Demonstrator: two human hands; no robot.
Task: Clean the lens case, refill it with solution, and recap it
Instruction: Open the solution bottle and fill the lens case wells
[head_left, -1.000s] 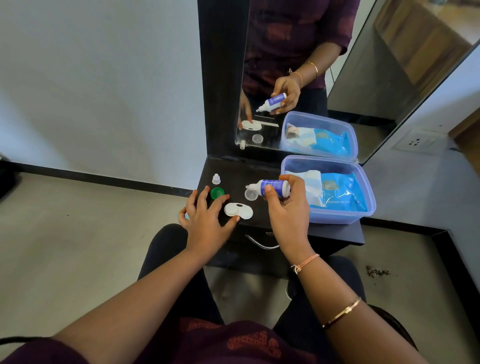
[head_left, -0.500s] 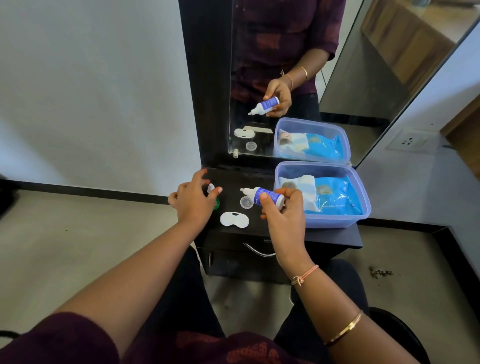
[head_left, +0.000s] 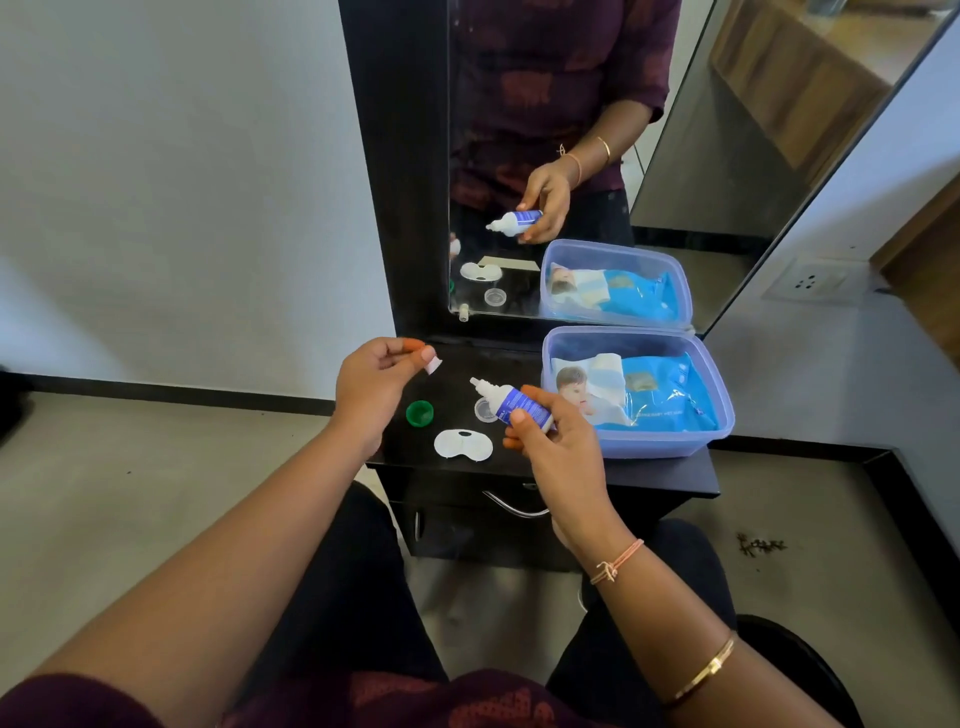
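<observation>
On dark tabletop (head_left: 649, 470): lens case (head_left: 463, 444) lies open, green cap (head_left: 420, 413) and clear cap (head_left: 485, 409) off beside it. Right hand (head_left: 558, 447) grips solution bottle (head_left: 511, 406); left hand (head_left: 376, 387) pinches small white cap (head_left: 432, 365) (probably bottle's). Recapping remains; whether wells are filled, cannot tell.

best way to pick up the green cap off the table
Pinch the green cap by its outer rim, coming straight down from above. It lies flat on the table with its open side up, low and round, clear of the lens case. The left hand is nearest but holds a small white cap.
</observation>
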